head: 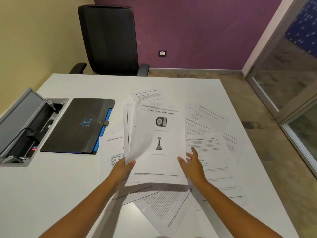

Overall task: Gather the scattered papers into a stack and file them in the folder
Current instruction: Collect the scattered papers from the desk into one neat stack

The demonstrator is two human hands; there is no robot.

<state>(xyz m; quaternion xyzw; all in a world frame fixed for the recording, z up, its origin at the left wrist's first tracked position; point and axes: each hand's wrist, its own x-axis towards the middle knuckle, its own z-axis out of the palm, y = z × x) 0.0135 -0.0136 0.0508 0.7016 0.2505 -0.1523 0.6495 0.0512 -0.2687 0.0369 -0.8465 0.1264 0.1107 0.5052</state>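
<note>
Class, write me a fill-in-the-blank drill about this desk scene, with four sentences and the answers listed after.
1. The left hand holds a stack of ____.
2. The black folder lies to the ____ of the scattered sheets.
3. The folder is ____, not open.
4. Behind the white table stands a black ____.

Answers: papers; left; closed; chair

Soft, even room light; the held papers [155, 143] cast a shadow at lower centre; frame edges bend, print blurs.
</note>
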